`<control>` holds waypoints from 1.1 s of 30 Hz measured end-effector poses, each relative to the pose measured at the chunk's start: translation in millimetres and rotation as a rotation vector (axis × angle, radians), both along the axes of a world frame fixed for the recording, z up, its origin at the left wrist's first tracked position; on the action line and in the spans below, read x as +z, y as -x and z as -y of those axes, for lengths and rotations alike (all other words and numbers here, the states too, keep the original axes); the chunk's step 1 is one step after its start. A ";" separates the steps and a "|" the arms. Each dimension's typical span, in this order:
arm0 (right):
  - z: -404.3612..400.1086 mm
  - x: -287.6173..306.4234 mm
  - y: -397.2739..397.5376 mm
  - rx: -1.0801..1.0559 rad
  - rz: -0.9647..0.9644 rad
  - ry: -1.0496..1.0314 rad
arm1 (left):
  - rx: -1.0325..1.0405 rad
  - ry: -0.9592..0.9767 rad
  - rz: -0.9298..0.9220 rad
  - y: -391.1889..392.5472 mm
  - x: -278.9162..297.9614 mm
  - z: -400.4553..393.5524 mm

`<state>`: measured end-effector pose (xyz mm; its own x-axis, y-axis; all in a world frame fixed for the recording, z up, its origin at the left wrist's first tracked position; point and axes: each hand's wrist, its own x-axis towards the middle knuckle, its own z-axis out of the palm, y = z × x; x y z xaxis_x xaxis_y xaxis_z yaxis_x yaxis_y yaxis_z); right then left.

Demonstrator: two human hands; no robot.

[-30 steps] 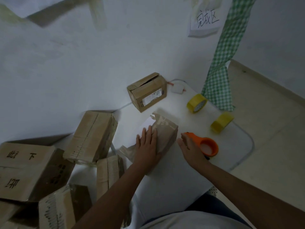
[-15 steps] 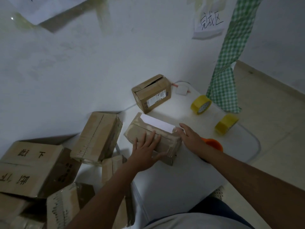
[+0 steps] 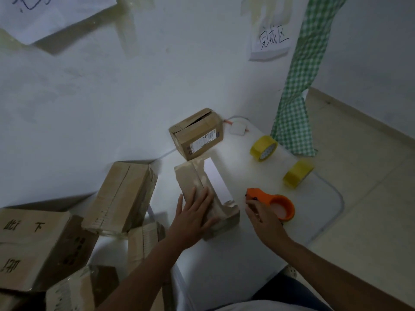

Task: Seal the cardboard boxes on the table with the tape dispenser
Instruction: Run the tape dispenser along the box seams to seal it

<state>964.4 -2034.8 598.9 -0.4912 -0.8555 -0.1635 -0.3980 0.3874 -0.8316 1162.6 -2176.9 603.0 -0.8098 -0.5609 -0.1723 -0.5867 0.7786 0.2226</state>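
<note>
- A white table (image 3: 258,254) is seen filling the middle and right of the scene, set against a white wall.
- A heap of cardboard boxes (image 3: 121,196) is piled off the table's left edge, the largest printed with dark characters.
- A worn cardboard box (image 3: 203,182) is laid on the table near its left edge, with a white sheet (image 3: 216,180) showing along its right side and its near right corner torn.
- A second box (image 3: 197,133) with a printed label is stood at the far side of the table, against the wall, its top flaps slightly parted.
- The left hand (image 3: 194,217) is laid flat on the near end of the worn box, fingers straight and spread, pressing on the top; nothing is gripped.
- The right hand (image 3: 261,217) is placed just right of that box, its fingertips closed around the near handle end of the orange tape dispenser (image 3: 276,204), which is resting on the table.
- Two yellow tape rolls are stood on edge toward the far right: one (image 3: 263,148) farther, one (image 3: 297,173) nearer the table's right edge.
- A small white device (image 3: 238,129) with a cable is set right of the labelled box.
</note>
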 end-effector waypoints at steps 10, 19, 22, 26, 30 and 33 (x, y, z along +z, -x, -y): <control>-3.8 -53.1 58.5 -0.031 -0.257 -0.395 | -0.089 0.170 0.013 -1.4 -19.7 -6.9; 5.1 -63.9 69.4 0.089 -0.325 -0.510 | -0.165 0.154 0.005 -2.0 -20.8 13.4; -5.1 -52.5 73.7 0.141 -0.371 -0.449 | -0.198 0.159 -0.029 -2.5 -22.0 21.8; -19.5 -33.2 74.7 0.173 -0.299 -0.290 | -0.261 0.155 -0.005 -2.4 -21.7 44.3; -25.1 -6.1 70.9 0.108 -0.206 -0.121 | -0.222 0.079 0.006 10.1 -10.3 59.8; -21.7 18.9 71.8 0.070 -0.165 -0.037 | 0.008 -0.221 -0.228 33.8 18.4 41.2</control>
